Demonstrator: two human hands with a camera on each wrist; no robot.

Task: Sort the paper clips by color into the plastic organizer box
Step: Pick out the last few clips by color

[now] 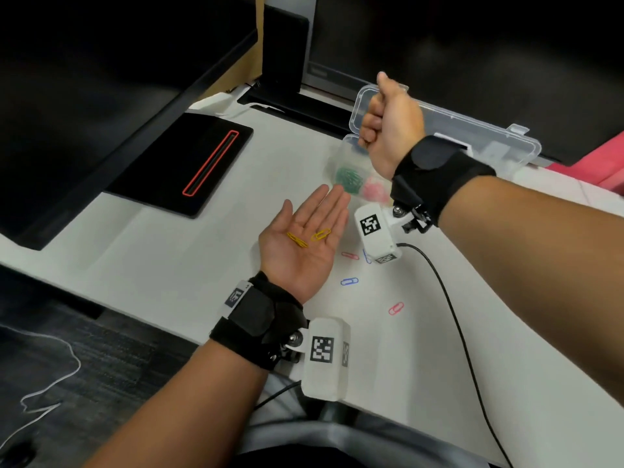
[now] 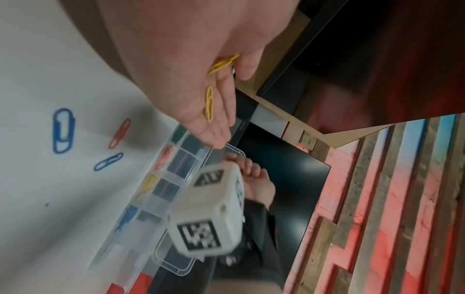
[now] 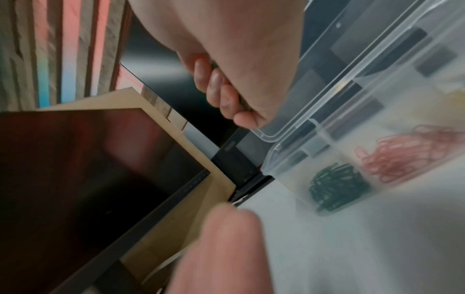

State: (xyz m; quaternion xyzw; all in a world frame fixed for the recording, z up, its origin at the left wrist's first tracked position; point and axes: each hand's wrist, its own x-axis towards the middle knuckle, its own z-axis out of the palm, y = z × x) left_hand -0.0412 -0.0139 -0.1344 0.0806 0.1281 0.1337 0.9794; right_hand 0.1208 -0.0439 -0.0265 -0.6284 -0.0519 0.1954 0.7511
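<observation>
Nearest me on the desk (image 1: pixel 422 349) lie the loose clips: a red clip (image 1: pixel 395 308), a blue clip (image 1: pixel 349 282), and farther on another red clip (image 1: pixel 349 255) beside a blue one half hidden under my right wrist camera. Just left of them my left hand (image 1: pixel 305 246) hovers palm up, fingers (image 1: pixel 332 201) straight and relaxed, with yellow clips (image 1: pixel 308 238) lying loose on the palm, not pinched. Beyond it sits the box (image 1: pixel 506 136), lid open, with green clips (image 1: pixel 347 177) and pink clips (image 1: pixel 373 192) in separate compartments; the left wrist view shows yellow and blue compartments farther right. My right hand (image 1: pixel 388 126) hangs over the box's left end, curled into a fist; I cannot tell whether it holds anything. I judge I'm mid-sort on yellow: next I must carry the palmful right to the yellow compartment and tip it without spilling into its neighbours.
</observation>
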